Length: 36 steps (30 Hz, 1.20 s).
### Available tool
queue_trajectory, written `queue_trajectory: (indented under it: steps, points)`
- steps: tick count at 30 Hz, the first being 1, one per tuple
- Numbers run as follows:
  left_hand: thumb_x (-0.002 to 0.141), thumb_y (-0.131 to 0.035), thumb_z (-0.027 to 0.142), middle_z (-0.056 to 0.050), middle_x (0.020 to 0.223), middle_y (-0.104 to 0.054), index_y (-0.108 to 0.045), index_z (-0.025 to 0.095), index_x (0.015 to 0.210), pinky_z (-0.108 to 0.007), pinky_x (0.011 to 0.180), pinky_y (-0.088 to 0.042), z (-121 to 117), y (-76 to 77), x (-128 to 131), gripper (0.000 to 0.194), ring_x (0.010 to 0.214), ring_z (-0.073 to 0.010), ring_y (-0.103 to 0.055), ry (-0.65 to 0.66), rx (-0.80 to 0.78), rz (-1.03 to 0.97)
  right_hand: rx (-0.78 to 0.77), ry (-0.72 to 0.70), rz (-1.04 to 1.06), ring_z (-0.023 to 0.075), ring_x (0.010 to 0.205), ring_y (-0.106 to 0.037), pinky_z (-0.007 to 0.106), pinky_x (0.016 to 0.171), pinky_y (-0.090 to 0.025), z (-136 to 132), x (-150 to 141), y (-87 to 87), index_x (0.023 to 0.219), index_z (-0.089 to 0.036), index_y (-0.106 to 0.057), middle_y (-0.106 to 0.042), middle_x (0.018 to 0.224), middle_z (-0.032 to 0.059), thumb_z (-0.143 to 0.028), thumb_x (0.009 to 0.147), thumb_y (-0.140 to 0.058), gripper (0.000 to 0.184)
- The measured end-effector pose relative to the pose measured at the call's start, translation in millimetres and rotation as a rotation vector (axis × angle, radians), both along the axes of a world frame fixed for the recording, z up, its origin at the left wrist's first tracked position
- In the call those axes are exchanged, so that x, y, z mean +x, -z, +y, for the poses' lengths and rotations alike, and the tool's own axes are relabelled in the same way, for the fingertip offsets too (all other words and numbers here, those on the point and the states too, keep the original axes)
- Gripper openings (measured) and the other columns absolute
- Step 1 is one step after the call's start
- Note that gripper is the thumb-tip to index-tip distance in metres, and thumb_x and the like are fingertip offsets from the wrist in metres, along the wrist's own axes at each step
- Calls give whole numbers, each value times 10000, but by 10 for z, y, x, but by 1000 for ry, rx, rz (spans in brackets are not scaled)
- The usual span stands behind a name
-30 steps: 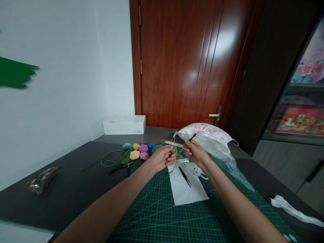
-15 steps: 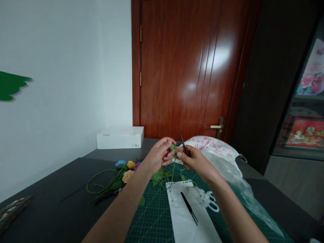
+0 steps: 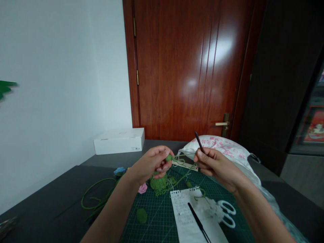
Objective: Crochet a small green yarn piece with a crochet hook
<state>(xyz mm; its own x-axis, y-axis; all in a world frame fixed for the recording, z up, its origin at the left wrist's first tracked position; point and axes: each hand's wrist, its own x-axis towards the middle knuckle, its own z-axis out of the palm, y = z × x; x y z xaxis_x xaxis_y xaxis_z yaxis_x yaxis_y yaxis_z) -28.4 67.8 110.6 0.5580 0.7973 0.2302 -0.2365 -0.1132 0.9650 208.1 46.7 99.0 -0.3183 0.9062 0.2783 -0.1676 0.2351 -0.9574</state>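
the left hand (image 3: 149,164) is curled closed, its grip pinching a small green crochet bud (image 3: 168,157) that pokes out past the fingertips, above the far edge of a green cutting mat (image 3: 162,216). the right hand (image 3: 216,165) is closed as well, its grip holding a slim dark crochet hook (image 3: 198,141) between thumb and fingers, tilted up with its tip in the air. the two hands are apart, and a thin green yarn strand (image 3: 186,173) runs across the mat below and between them

just under the left hand lies a loose green crochet piece (image 3: 159,184), with a small green ball (image 3: 188,184) to its right and a flat green crochet leaf (image 3: 141,216) nearer the mat's left edge. a pink crochet rose (image 3: 142,188) sits by that edge, beside the left wrist. a wooden ruler (image 3: 184,165) lies along the far edge of the mat. toward the near edge lies a spiral notepad (image 3: 184,206) with black tweezers (image 3: 198,219) on it, and white-handled scissors (image 3: 226,214) lie at its right side

on the dark surface (image 3: 50,199) left of the mat are a looped green wire stem (image 3: 97,192) and a blue crochet rose (image 3: 119,171). a white box (image 3: 118,141) stands toward the far corner by the wall, and a white plastic bag with pink print (image 3: 217,148) lies behind the right hand
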Motion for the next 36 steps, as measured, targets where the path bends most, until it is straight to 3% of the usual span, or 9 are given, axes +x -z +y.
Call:
queue_trajectory:
  steps: [7, 12, 17, 21, 27, 30, 33, 36]
  points:
    - [954, -614, 401, 44, 527, -434, -649, 193, 855, -172, 330, -225, 2, 71, 108, 234, 407, -70, -286, 56, -38, 16, 14, 160, 257, 64, 482, -199, 207, 415, -145, 12, -93, -36, 738, -168, -675, -315, 550, -92, -525, 746, -839, 393]
    - [950, -645, 353, 4, 570, -499, -696, 158, 862, -184, 345, -280, -108, 50, 299, 220, 425, -73, -363, 180, -80, 49, -2, 188, 330, 55, 480, -204, 188, 410, -139, -12, -82, -81, 765, -149, -697, -299, 536, -105, -507, 673, -897, 420]
    - [928, -669, 415, -10, 592, -538, -705, 167, 889, -202, 358, -345, -205, -14, 521, 253, 424, -81, -399, 286, -92, 9, -27, 180, 394, 41, 448, -180, 185, 385, -117, 80, -59, -43, 771, -154, -653, -283, 518, -126, -522, 614, -916, 479]
    - [874, -734, 417, -16, 616, -565, -690, 165, 891, -201, 367, -373, -233, -10, 590, 256, 453, -92, -432, 327, -114, -18, -34, 190, 394, 43, 432, -143, 184, 376, -112, 173, -41, 7, 789, -186, -615, -255, 497, -146, -571, 577, -901, 525]
    - [888, -717, 291, -52, 683, -629, -690, 136, 931, -198, 403, -432, -263, -17, 438, 163, 504, -104, -502, 402, -199, 38, -59, 173, 257, 38, 394, -212, 189, 379, -138, 209, -138, 109, 745, -165, -629, -315, 444, -135, -582, 587, -884, 513]
    - [892, -710, 266, -66, 728, -658, -684, 120, 947, -202, 453, -468, -281, -67, 388, 158, 541, -104, -533, 340, -217, -34, -45, 196, 199, 46, 397, -278, 193, 393, -166, 173, -214, 121, 740, -149, -642, -371, 444, -113, -553, 603, -892, 494]
    - [913, -686, 220, -68, 786, -673, -676, 113, 963, -212, 533, -500, -293, -128, 359, 118, 608, -110, -583, 136, -191, -145, 5, 224, 225, 43, 424, -223, 195, 411, -156, 61, -238, 38, 780, -163, -634, -305, 487, -129, -640, 687, -806, 515]
    - [922, -673, 200, -75, 834, -685, -655, 117, 954, -217, 570, -506, -280, -161, 321, 91, 650, -119, -625, 28, -178, -189, 31, 118, 191, 55, 459, -211, 210, 418, -159, -87, -227, -70, 793, -164, -634, -282, 540, -118, -663, 742, -766, 519]
